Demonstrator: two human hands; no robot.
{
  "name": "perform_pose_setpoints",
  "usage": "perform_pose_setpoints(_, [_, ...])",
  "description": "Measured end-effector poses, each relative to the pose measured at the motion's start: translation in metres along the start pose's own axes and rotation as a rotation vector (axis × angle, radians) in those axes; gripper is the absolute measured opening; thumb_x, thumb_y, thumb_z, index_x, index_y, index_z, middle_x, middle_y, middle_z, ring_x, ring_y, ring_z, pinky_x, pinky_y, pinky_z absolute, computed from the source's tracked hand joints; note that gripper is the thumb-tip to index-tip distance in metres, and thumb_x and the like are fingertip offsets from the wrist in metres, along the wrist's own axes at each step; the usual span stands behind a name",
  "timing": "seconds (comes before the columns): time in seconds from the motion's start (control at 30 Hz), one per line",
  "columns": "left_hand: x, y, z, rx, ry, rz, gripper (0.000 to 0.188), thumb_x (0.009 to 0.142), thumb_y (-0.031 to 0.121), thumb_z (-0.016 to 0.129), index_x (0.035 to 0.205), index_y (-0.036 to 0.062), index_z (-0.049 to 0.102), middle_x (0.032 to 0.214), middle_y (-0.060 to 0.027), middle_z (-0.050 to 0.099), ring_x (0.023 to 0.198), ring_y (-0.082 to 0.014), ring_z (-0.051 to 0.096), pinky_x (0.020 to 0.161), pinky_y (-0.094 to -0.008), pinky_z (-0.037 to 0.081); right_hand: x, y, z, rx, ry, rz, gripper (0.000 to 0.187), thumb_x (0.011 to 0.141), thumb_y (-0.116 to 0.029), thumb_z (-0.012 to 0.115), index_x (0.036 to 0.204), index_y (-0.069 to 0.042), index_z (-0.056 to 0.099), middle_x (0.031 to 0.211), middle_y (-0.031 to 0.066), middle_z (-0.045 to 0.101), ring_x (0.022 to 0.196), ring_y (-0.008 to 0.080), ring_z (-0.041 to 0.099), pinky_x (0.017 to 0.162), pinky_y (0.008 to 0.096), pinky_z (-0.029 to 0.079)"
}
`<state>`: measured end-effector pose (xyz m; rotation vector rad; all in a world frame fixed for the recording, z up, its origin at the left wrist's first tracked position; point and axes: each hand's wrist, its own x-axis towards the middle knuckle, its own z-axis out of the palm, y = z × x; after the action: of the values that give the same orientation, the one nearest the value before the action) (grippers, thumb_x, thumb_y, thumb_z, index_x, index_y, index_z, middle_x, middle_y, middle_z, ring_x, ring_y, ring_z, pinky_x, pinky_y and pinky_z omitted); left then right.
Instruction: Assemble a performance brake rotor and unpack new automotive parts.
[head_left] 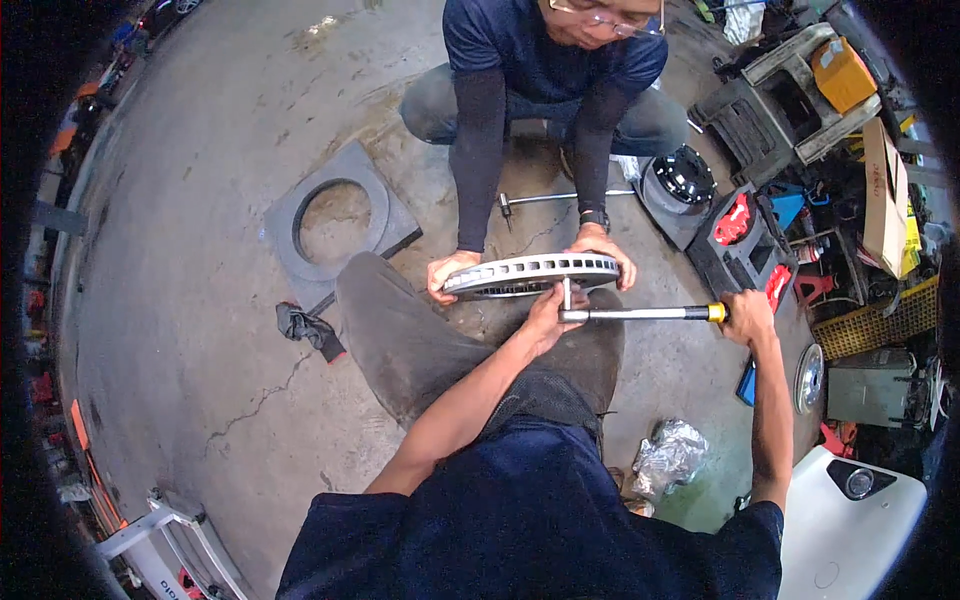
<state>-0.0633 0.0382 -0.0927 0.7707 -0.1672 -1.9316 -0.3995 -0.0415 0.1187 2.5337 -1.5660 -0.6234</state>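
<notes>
A torque wrench (pixel 650 314) with a yellow band near its grip lies level across my lap. My right hand (pixel 748 318) is wrapped round its handle end. At the other end, my left hand (pixel 545 320) is closed about the wrench head, where a socket points up to a vented brake disc (pixel 535 266). The disc is tilted, so its slotted edge shows; what the socket meets beneath it is hidden. A co-worker crouching opposite grips the disc's two sides, with a left hand (pixel 604 252) and a right hand (pixel 452 276).
A grey foam block (pixel 285 225) with a round hole lies left, near a dark glove (pixel 308 330). Another long-handled wrench (pixel 560 197) is on the floor ahead. Right are a black disc hub (pixel 684 175), red calipers (pixel 733 218) in foam, and crumpled clear plastic (pixel 670 455).
</notes>
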Motion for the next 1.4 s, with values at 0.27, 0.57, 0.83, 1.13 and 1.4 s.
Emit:
perform_pose_setpoints(0.27, [0.009,-0.008,0.023,-0.026,0.227,-0.025,0.025,0.103,0.037,0.044,0.108,0.0164,0.056,0.093,0.0,0.06,0.089,-0.0156,0.06,0.09,-0.0458,0.048,0.047,0.028,0.044,0.064,-0.047,-0.066,0.017,0.067,-0.026,0.066,0.076,-0.012,0.067,0.069,0.0166,0.065,0.071,0.0369,0.066,0.067,0.0465,0.052])
perform_pose_setpoints(0.57, [0.001,-0.008,0.021,-0.029,0.272,0.044,0.03,0.103,0.035,0.044,0.108,0.0086,0.059,0.09,-0.0015,0.062,0.082,-0.0155,0.058,0.076,-0.0325,0.048,-0.013,0.003,-0.043,-0.048,-0.104,-0.1,0.014,0.074,-0.015,0.064,0.083,-0.006,0.063,0.075,0.0139,0.066,0.069,0.0317,0.067,0.062,0.0428,0.052])
perform_pose_setpoints(0.83, [-0.003,-0.003,0.017,0.115,0.289,0.077,0.031,0.103,0.037,0.043,0.107,0.0115,0.06,0.087,-0.0003,0.061,0.078,-0.0113,0.056,0.07,-0.0277,0.047,-0.03,-0.043,-0.106,-0.188,-0.079,-0.149,0.012,0.084,-0.013,0.053,0.08,-0.005,0.061,0.067,0.0131,0.061,0.064,0.0295,0.065,0.059,0.0395,0.052])
perform_pose_setpoints(1.13, [0.0,0.034,0.032,0.29,0.148,-0.252,0.064,0.076,0.075,0.061,0.1,0.0166,0.058,0.089,0.0027,0.06,0.078,-0.0106,0.06,0.071,-0.0313,0.046,-0.03,-0.033,-0.085,-0.17,-0.077,-0.07,0.011,0.074,-0.016,0.059,0.076,-0.006,0.064,0.067,0.0151,0.065,0.066,0.0337,0.066,0.064,0.043,0.052])
perform_pose_setpoints(1.4, [0.01,0.03,0.057,0.422,0.389,-0.099,0.052,0.077,0.065,0.062,0.091,0.0157,0.054,0.069,0.0038,0.046,0.058,-0.0093,0.048,0.053,-0.0254,0.042,-0.028,-0.041,-0.094,-0.133,-0.168,0.074,0.014,0.074,-0.018,0.06,0.072,-0.008,0.07,0.073,0.0159,0.069,0.074,0.0344,0.069,0.068,0.0433,0.057])
